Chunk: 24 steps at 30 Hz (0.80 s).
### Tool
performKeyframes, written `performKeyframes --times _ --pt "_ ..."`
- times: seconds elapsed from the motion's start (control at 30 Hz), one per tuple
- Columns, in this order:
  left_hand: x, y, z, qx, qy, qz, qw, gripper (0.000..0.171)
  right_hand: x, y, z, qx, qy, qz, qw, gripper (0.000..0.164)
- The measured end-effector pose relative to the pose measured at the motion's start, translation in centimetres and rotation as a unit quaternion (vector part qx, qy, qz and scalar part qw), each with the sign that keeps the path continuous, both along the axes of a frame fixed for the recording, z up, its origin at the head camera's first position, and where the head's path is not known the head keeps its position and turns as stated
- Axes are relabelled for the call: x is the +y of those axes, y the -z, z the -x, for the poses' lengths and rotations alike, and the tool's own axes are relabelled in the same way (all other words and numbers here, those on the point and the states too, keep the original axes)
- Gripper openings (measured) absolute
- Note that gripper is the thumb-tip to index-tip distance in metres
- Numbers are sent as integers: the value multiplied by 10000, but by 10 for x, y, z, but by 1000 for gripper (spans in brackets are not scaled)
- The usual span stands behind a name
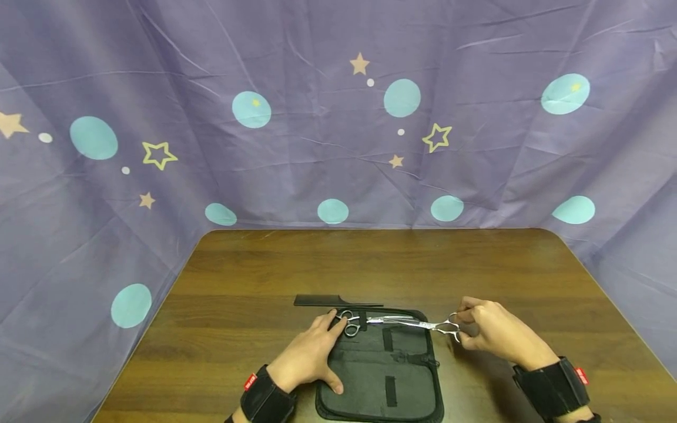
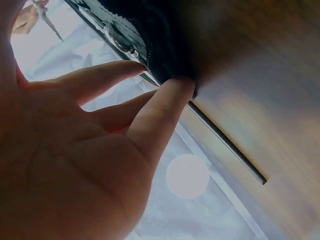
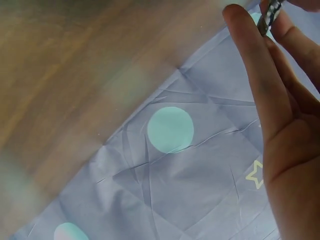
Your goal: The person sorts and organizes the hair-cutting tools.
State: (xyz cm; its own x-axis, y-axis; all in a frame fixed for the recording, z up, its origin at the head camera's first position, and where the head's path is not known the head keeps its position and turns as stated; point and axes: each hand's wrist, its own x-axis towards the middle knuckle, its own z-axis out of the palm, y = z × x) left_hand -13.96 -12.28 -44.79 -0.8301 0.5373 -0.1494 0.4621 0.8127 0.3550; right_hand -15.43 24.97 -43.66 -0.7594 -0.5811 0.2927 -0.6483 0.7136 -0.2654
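A black zip case [image 1: 383, 388] lies opened flat on the table, with elastic loops and a zip across its middle. My left hand [image 1: 309, 355] rests on its left side, fingers spread near the top corner and thumb on the lower panel. By those fingertips, one pair of scissors [image 1: 352, 330] lies in the case, held at the top left loop. My right hand [image 1: 494, 329] pinches the handles of a second pair of scissors [image 1: 433, 326] past the case's right edge. Its blades point left and overlap the case's upper part. The right wrist view shows only a bit of the handle [image 3: 270, 17] between the fingers.
A black comb [image 1: 319, 300] with a thin tail lies just behind the case. The brown wooden table [image 1: 254, 264] ends at the back against a purple curtain [image 1: 317, 147] with stars and dots. Each wrist wears a black band [image 1: 552, 385].
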Motion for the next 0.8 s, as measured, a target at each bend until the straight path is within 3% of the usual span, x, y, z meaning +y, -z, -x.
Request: performKeyframes --times 0.3,0.8 --pt "-1 1 1 -31 -30 -65 10000 123 9 7 -12 -260 -171 -34 9995 18" --pt "0 -2 0 -54 -57 13 10000 123 -2 13 -7 -197 -510 -266 9981 16"
